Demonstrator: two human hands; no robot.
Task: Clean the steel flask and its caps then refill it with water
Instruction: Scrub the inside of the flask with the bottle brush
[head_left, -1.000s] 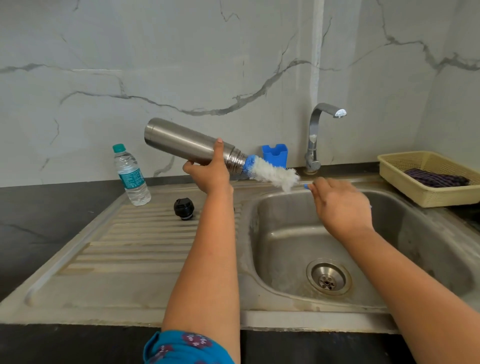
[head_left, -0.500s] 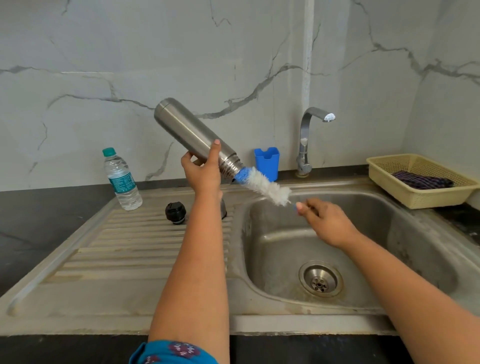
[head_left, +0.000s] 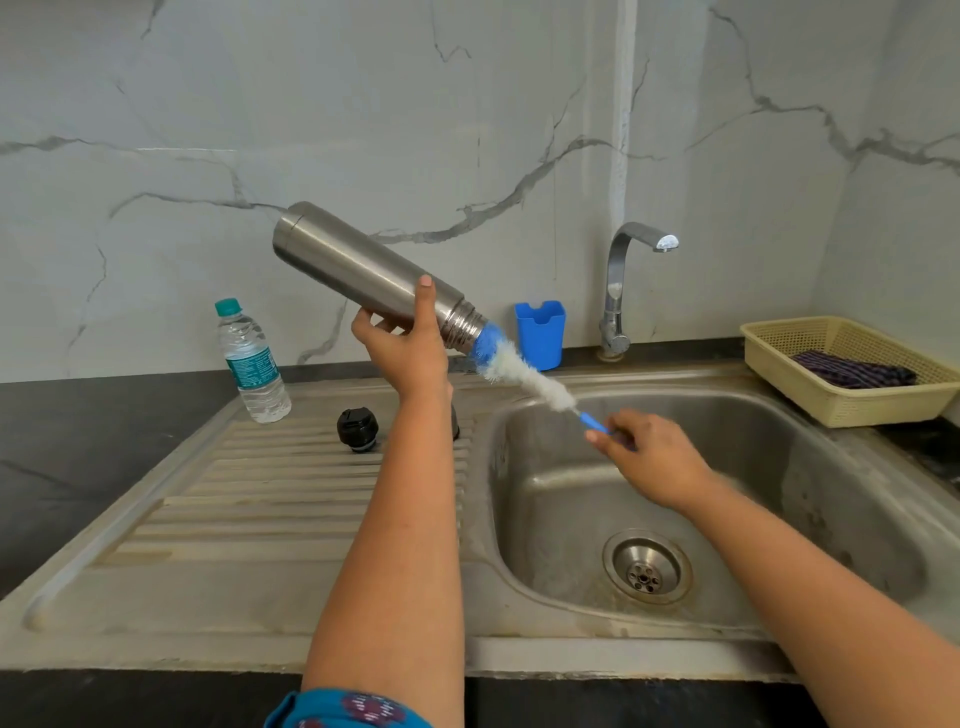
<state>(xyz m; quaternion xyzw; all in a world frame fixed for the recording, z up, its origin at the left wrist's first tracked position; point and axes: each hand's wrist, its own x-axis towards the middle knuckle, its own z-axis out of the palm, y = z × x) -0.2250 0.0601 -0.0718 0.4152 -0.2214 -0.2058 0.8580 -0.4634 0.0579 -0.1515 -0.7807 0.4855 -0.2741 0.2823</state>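
Observation:
My left hand (head_left: 408, 347) grips the steel flask (head_left: 358, 270) near its threaded neck, holding it tilted with the mouth pointing down to the right over the sink's edge. A bottle brush (head_left: 524, 375) with white and blue bristles pokes into the mouth. My right hand (head_left: 649, 457) pinches the brush's blue handle above the basin. A black cap (head_left: 357, 428) lies on the drainboard (head_left: 260, 499). Another dark cap (head_left: 455, 422) is mostly hidden behind my left forearm.
A plastic water bottle (head_left: 253, 364) stands at the drainboard's back left. The tap (head_left: 623, 291) and a blue holder (head_left: 540, 332) sit behind the steel sink basin (head_left: 779, 509). A yellow basket (head_left: 831, 395) with a dark cloth sits at the right.
The flask has tipped more steeply, base up and mouth down. My right hand has drawn the brush outward and lower, so more bristles and the blue handle show.

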